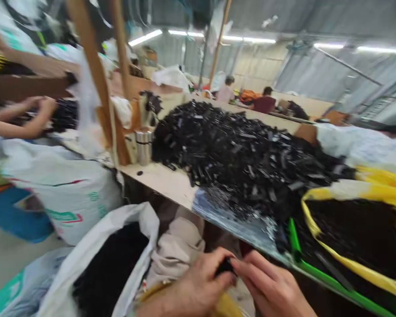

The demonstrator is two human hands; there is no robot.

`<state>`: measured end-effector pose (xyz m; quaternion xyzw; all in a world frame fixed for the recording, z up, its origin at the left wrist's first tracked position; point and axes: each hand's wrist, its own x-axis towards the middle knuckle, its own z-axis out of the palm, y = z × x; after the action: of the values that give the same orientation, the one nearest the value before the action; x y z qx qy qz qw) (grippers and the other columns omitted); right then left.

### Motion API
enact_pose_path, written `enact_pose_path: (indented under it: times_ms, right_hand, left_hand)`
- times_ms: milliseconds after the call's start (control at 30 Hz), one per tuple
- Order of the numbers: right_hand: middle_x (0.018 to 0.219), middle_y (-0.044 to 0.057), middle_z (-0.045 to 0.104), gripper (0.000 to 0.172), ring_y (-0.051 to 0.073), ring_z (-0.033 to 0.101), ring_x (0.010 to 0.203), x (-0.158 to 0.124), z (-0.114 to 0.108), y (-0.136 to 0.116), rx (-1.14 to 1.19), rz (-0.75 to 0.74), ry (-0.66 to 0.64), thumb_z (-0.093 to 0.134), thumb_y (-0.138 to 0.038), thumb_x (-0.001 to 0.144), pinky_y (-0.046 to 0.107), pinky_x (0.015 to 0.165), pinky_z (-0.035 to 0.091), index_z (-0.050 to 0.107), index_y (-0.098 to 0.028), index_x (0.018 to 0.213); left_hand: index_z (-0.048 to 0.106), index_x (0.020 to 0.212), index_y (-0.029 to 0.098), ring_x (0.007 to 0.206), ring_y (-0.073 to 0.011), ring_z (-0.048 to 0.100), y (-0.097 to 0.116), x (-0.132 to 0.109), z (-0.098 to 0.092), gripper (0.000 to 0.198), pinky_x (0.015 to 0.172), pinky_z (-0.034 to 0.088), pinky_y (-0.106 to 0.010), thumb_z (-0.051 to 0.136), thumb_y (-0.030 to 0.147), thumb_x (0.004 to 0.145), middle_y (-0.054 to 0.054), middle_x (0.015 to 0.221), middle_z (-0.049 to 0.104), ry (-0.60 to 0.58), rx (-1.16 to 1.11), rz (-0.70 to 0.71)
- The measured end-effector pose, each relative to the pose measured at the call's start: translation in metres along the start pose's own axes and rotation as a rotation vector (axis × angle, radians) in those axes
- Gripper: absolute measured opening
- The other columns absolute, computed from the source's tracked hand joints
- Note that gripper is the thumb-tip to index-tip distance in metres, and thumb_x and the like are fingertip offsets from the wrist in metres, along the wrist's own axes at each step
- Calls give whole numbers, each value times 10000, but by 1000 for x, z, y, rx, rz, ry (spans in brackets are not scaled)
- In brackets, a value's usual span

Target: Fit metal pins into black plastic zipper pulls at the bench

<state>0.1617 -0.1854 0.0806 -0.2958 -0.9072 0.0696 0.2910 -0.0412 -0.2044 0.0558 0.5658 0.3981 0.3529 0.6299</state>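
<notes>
Low in the head view, my left hand (198, 284) is closed around a small black piece (223, 267), gripped between thumb and fingers. My right hand (272, 284) meets it from the right, thumb and fingertips pinched at the edge of that same piece. Fingers cover much of the piece, so its exact kind is unclear. Both hands are above my lap, just in front of the table edge. Beyond them a big heap of black plastic-looking pieces (231, 149) covers the table (171, 182).
An open white sack (148, 224) of black material stands at lower left, beside a fuller white sack (72, 193). At right are a yellow bag (312, 220) of black bits and a green tray edge (330, 277). A metal flask (143, 147) stands near wooden posts. Another person's arms (29, 116) work far left.
</notes>
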Motion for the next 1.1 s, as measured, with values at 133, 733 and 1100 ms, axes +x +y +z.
enact_pose_path:
  times_ms: [133, 733, 1100]
  right_hand:
    - [803, 52, 668, 299, 119, 668, 616, 4, 1, 11, 6, 89, 35, 419, -224, 1107, 177, 582, 545, 708, -168, 1053]
    - [723, -43, 620, 225, 104, 515, 520, -19, 20, 34, 484, 710, 277, 747, -328, 930, 184, 486, 430, 689, -238, 1128]
    - [726, -28, 598, 290, 108, 437, 587, 3, 52, 28, 877, 988, 300, 776, -380, 815, 219, 549, 363, 748, -193, 1034]
  left_hand:
    - [646, 1238, 234, 1048, -223, 634, 10, 16, -6, 313, 930, 456, -349, 574, 281, 938, -30, 1121, 716, 35, 320, -107]
    - [658, 1145, 246, 911, -175, 640, 16, 54, -10, 242, 863, 448, -268, 474, 342, 1021, 4, 960, 722, -219, 358, -75]
    - [538, 1355, 233, 1104, -224, 720, -43, 54, -19, 432, 954, 541, -335, 391, 103, 969, -95, 1226, 743, 42, 735, 224]
